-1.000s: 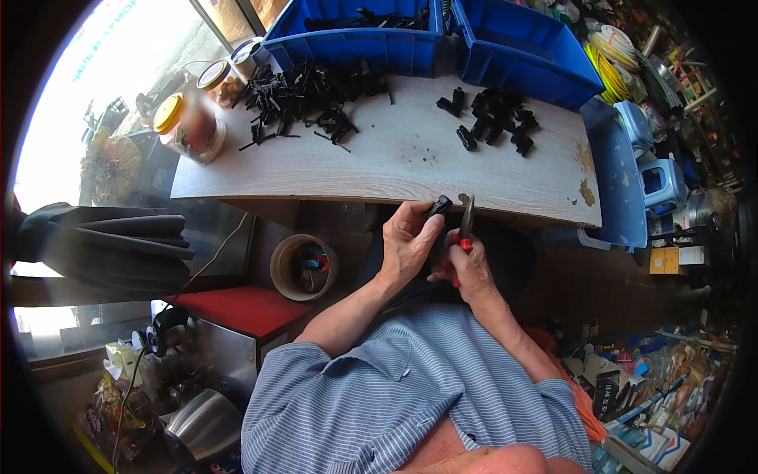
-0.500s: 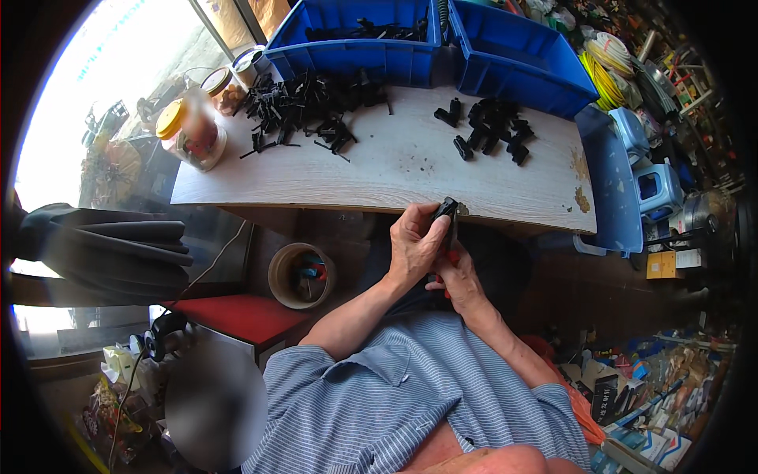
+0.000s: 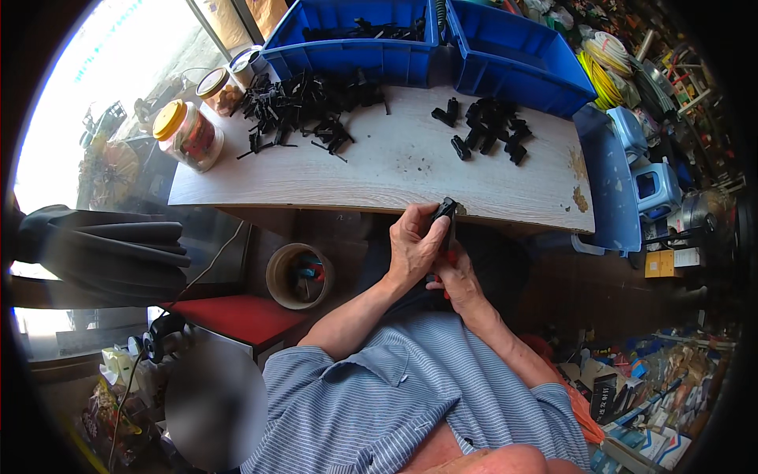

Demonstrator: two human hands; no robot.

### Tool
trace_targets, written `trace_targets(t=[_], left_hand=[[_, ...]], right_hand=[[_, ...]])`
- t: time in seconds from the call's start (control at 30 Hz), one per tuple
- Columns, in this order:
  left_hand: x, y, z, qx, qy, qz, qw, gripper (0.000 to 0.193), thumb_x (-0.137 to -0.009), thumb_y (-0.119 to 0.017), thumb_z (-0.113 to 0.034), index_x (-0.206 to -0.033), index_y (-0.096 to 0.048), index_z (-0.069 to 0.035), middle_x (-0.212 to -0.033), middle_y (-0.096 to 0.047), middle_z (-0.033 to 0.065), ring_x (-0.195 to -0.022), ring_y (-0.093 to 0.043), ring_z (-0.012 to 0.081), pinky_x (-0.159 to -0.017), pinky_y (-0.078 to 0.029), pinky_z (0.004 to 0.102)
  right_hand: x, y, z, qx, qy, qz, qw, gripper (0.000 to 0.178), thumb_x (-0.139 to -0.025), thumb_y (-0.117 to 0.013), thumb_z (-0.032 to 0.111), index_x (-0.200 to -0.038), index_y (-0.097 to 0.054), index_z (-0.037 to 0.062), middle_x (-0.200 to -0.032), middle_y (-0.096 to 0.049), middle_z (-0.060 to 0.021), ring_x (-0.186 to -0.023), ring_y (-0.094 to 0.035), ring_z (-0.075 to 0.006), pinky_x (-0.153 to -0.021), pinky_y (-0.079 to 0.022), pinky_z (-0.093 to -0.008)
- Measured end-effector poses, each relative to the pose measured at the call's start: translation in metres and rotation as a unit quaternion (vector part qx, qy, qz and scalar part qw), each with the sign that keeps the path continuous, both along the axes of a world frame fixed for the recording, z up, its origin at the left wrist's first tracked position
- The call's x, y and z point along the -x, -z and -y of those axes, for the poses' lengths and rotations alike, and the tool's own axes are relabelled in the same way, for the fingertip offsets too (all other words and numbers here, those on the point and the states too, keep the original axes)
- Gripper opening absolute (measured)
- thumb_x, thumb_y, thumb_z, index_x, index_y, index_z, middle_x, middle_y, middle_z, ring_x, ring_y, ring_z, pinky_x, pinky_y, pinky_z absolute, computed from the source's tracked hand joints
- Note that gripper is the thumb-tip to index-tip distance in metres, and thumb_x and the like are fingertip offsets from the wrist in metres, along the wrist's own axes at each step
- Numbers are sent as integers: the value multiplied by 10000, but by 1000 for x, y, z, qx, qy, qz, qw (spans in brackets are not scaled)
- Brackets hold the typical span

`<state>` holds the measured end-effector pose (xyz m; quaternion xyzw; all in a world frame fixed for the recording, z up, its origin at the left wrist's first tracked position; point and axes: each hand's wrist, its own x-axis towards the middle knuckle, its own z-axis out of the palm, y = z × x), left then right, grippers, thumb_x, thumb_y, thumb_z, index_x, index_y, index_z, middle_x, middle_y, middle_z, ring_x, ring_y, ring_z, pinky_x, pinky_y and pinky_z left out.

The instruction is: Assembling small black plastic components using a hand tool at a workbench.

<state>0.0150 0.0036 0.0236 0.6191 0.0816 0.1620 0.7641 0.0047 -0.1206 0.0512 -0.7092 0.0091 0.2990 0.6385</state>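
1. Pinching a small black part (image 3: 447, 208) between thumb and fingers of the left hand (image 3: 414, 243), at the front edge of the pale table (image 3: 379, 174).
2. Gripping red-handled pliers (image 3: 451, 257) in the right hand (image 3: 462, 283), holding them close to the part, contact too hidden to tell.
3. Facing a heap of black pieces (image 3: 296, 103) on the table's left and a smaller cluster (image 3: 489, 125) on its right.

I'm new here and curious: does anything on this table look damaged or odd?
Yes, the table looks worn: brown patches near its right end break the pale surface, as if the top layer peeled.
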Motion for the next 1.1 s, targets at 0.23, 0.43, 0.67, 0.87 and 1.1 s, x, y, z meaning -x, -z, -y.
trace_targets(t=[0.23, 0.43, 0.67, 0.87, 1.1], left_hand=[[-2, -2, 3, 33, 6, -1, 999, 203, -950, -678, -62, -1121, -612, 27, -892, -669, 13, -770, -589, 34, -680, -517, 198], [-2, 0, 4, 42, 7, -3, 999, 204, -951, -678, -61, -1121, -614, 30, -899, -673, 19, -776, -590, 37, -681, -517, 199], [-4, 3, 4, -1, 13, -9, 1000, 193, -945, -680, -58, -1102, -622, 38, -911, -679, 25, -802, -592, 44, -720, -509, 208], [-11, -7, 7, -111, -1, -4, 994, 222, -908, -704, -107, -1053, -632, 45, -754, -674, 73, -680, -600, 66, -619, -502, 243], [-42, -41, -5, -247, -13, 25, 969, 183, -875, -678, -137, -961, -618, 12, -710, -656, 219, -653, -682, 379, -567, -530, 396]], right_hand=[[-2, 4, 3, -3, -9, -17, 1000, 590, -877, -599, 360, -1372, -461, 71, -1040, -606, -64, -851, -619, -147, -667, -580, -325], [-1, 5, 2, -9, -3, -15, 1000, 581, -879, -608, 379, -1349, -469, 68, -1018, -615, -53, -842, -629, -128, -663, -578, -317], [-3, 20, 2, -46, 20, -53, 997, 322, -915, -587, 273, -1133, -546, 40, -713, -566, -24, -563, -560, -100, -511, -557, -288], [-4, 19, 4, -63, 49, -75, 994, 335, -902, -604, 283, -1127, -533, 46, -701, -557, -30, -565, -565, -104, -507, -562, -290], [-9, 18, 8, -134, 128, -101, 977, 344, -865, -613, 291, -1121, -519, 82, -706, -527, -23, -597, -569, -137, -546, -579, -339]])
